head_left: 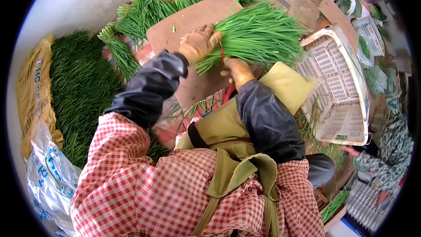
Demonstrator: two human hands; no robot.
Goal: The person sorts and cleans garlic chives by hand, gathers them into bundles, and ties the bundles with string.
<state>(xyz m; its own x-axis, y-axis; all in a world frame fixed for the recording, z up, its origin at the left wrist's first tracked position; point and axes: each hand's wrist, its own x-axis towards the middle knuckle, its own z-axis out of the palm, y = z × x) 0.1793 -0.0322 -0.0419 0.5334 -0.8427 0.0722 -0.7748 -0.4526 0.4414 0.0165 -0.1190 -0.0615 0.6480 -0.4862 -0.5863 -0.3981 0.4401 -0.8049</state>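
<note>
A large bunch of green chives (pixel 263 33) lies over a brown board (pixel 193 15), its leaf tips pointing right. A thin red tie (pixel 222 52) runs across the bunch near its stem end. My gloved left hand (pixel 199 44) is closed against the stem end, fingers on the bunch's far side. On the near side, my gloved right hand (pixel 238 71) has its fingers curled at the lower end of the red tie. The underside of the bunch is hidden.
Tied chive bunches (pixel 153 2) are heaped behind the board. Loose chives (pixel 83 92) fill a yellow sack (pixel 35 83) at left. A white plastic crate (pixel 366 105) stands tilted at right. Other people sit at upper right and at lower right, where a patterned sleeve (pixel 377 160) shows.
</note>
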